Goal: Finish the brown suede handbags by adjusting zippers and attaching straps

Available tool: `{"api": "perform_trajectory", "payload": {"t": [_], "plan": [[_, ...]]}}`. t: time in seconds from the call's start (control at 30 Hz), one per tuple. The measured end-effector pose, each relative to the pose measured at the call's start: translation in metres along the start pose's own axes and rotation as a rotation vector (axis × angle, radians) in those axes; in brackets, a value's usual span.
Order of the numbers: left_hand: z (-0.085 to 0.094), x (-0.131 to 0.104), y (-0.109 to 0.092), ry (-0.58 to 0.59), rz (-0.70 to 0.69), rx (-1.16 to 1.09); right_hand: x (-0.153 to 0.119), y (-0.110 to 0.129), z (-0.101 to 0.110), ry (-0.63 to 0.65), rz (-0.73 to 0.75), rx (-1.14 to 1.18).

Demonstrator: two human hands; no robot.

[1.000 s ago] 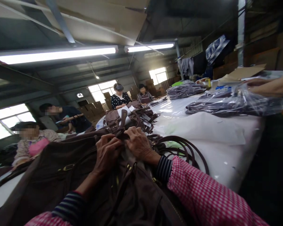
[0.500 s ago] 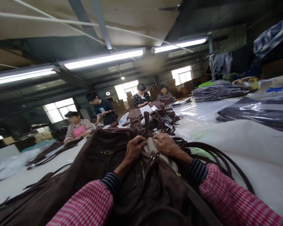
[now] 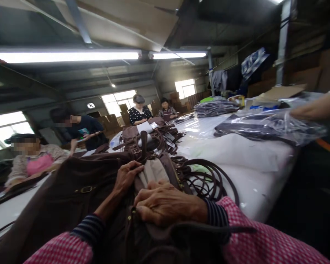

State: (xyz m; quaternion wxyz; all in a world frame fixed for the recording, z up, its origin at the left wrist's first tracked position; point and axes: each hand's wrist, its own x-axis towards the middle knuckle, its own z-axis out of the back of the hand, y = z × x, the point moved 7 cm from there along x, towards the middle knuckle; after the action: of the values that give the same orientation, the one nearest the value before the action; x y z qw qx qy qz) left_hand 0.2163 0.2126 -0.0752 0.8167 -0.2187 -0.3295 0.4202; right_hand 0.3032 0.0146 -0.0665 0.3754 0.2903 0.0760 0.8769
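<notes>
White, plastic-covered worktop [image 3: 250, 187] stretches away from the wearer, its near edge hidden under a large, dark brown, soft bag [image 3: 114, 227] that sits with its mouth partly open. Beyond it, towards the far edge, rises a heap of brown bags with straps and pale tags [image 3: 130, 134]. By the right edge lies a flat, dark bundle in clear, shiny plastic [image 3: 244, 126]; farther off, nearer the far end, is a low stack of dark, wrapped pieces [image 3: 216, 109]. Long, brown, looped straps [image 3: 220, 167] curve over the surface just right of the bag. The right hand [image 3: 169, 201] is curled tight on the bag's mouth; the left hand [image 3: 126, 176] pinches its opposite rim, beside the pale beige lining [image 3: 155, 170]. Left of both shows a small, gold-coloured buckle [image 3: 86, 189].
</notes>
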Motion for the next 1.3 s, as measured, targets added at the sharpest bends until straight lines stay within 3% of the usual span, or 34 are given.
{"api": "perform_trajectory", "payload": {"t": [0.07,0.17,0.27,0.4,0.47,0.53,0.63,0.73,0.87,1.0,1.17,1.3], "plan": [[0.0,0.003,0.002,-0.022,-0.042,0.049,0.001,-0.001,0.002,-0.06,0.017,-0.025],[-0.002,0.004,0.001,-0.061,-0.136,0.112,-0.018,-0.014,0.028,-0.296,0.034,-0.022],[-0.004,0.002,-0.002,-0.072,-0.174,0.129,-0.067,-0.062,0.062,-0.472,-0.224,-0.183],[-0.004,0.002,-0.004,-0.077,-0.178,0.124,-0.148,-0.16,0.078,-0.19,-0.859,-0.499],[-0.003,0.003,-0.002,-0.081,-0.174,0.125,-0.174,-0.19,0.078,-0.12,-0.971,-0.506],[-0.003,0.004,0.001,-0.081,-0.173,0.134,-0.185,-0.203,0.073,-0.11,-0.994,-0.463],[-0.004,0.005,0.005,-0.072,-0.18,0.143,-0.185,-0.201,0.063,-0.137,-0.993,-0.418],[-0.003,0.005,0.006,-0.072,-0.189,0.14,-0.18,-0.184,0.052,-0.166,-0.913,-0.378],[-0.001,0.004,0.004,-0.087,-0.187,0.146,-0.169,-0.154,0.021,0.031,-0.646,-0.384],[-0.001,0.006,0.006,-0.091,-0.173,0.138,-0.164,-0.139,0.006,0.15,-0.546,-0.461],[-0.001,0.005,0.005,-0.085,-0.169,0.116,-0.167,-0.146,0.022,0.051,-0.532,-0.348],[-0.002,0.002,-0.001,-0.09,-0.177,0.098,-0.166,-0.182,0.054,-0.122,-0.601,-0.103]]}}
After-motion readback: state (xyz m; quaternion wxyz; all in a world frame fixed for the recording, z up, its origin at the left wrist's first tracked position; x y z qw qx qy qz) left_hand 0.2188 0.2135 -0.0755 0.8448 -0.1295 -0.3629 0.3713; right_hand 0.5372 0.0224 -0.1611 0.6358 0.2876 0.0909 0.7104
